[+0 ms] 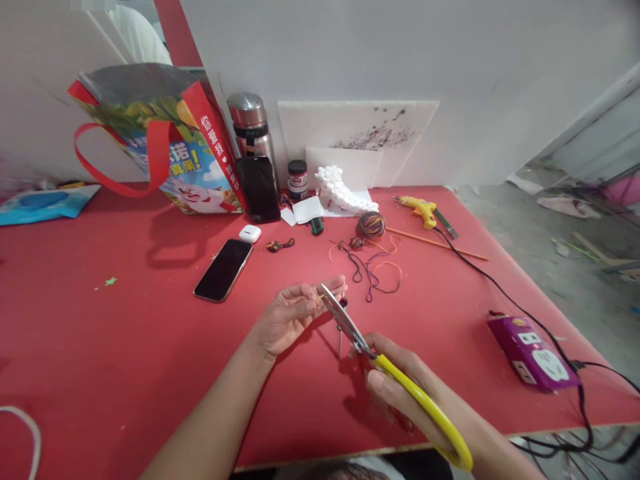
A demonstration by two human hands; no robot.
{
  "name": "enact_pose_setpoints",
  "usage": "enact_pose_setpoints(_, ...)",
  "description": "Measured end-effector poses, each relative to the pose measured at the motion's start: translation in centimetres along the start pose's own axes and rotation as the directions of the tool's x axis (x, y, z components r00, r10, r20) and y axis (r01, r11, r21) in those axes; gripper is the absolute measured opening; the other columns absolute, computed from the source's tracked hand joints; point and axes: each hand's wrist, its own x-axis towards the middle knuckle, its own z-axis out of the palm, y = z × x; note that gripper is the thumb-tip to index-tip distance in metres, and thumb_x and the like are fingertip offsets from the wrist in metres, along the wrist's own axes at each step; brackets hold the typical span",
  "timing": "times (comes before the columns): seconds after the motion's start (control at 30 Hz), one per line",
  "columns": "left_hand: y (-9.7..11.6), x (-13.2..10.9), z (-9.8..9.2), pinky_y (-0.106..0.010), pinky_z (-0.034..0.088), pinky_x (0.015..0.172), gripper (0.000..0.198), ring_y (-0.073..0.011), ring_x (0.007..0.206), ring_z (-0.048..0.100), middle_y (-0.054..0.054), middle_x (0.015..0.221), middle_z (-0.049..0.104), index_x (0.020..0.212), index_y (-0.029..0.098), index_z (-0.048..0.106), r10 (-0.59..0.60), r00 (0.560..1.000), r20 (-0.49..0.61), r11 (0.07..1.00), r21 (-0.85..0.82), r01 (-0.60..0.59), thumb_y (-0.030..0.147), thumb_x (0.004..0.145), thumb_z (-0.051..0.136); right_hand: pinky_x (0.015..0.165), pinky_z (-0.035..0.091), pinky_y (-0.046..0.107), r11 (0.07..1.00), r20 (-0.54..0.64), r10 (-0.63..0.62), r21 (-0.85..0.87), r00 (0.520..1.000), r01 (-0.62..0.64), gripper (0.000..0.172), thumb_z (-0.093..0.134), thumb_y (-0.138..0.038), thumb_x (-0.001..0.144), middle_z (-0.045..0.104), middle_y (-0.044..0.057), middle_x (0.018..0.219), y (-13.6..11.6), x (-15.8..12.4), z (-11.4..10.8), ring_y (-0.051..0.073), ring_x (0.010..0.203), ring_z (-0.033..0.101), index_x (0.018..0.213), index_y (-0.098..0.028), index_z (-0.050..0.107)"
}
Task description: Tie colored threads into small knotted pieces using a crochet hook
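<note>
My left hand (295,310) pinches a short end of yellowish yarn (321,298) between thumb and fingertips. A small dark bit of yarn work (343,302) shows beside those fingers, partly hidden by the blades. Below it a thin pale rod with a green spot (341,337) hangs down; its kind I cannot make out. In my right hand (400,373) are yellow-handled scissors (345,320), the blades pointing up and left with their tips at the left fingertips. Whether the blades touch the yarn end is too small to tell.
On the red table (150,347), beyond my hands, lie a yarn ball (371,225), loose yarn (373,270) and an orange stick (440,244). A phone (223,270) lies left. A yellow glue gun (420,209) and purple power strip (533,353) with cables are at right.
</note>
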Motion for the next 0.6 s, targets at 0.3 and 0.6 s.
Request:
enact_pose_setpoints(0.3,-0.14,-0.04,-0.33,-0.055,0.033,0.128,0.011,-0.0365,0.14,0.06,-0.016,0.139,0.072,0.08,0.017,0.078,-0.005,1.0,0.006,1.0,0.013,0.005,0.019,0.079,0.089,0.047,0.031,0.021,0.995,-0.063,0.007,-0.1,0.998,-0.013,0.051,0.051,-0.068,0.1,0.038,-0.007,0.067,-0.09,0.1,0.21,0.009,0.053,0.037,0.115,-0.02,0.058)
enact_pose_setpoints(0.6,-0.03,-0.13,-0.14,-0.056,0.032,0.128,0.013,-0.0366,0.14,0.06,-0.016,0.14,0.072,0.078,0.017,0.077,-0.007,1.0,0.01,1.0,0.02,0.007,0.02,0.078,0.089,0.05,0.03,0.021,0.996,-0.048,0.009,-0.085,0.999,-0.013,0.051,0.051,-0.069,0.099,0.038,-0.007,0.068,-0.29,0.32,0.3,0.009,0.055,0.036,0.111,-0.02,0.057)
